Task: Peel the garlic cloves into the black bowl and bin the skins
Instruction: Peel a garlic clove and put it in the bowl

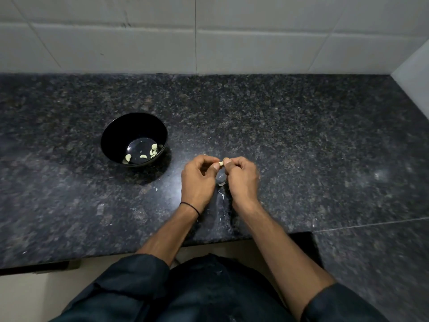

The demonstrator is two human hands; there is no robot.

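Both hands, left hand [199, 176] and right hand [241, 175], pinch one garlic clove [221, 163] above the counter [301, 140], right of the black bowl [134, 139]. Peeling looks underway; next, I judge, the clove goes left into the bowl beside the peeled cloves [144, 153], with skins [221, 183] still to bin.

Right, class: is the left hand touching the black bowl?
Apart. The head view shows bare counter between the left hand and the bowl; the hand pinches a clove with the right hand.
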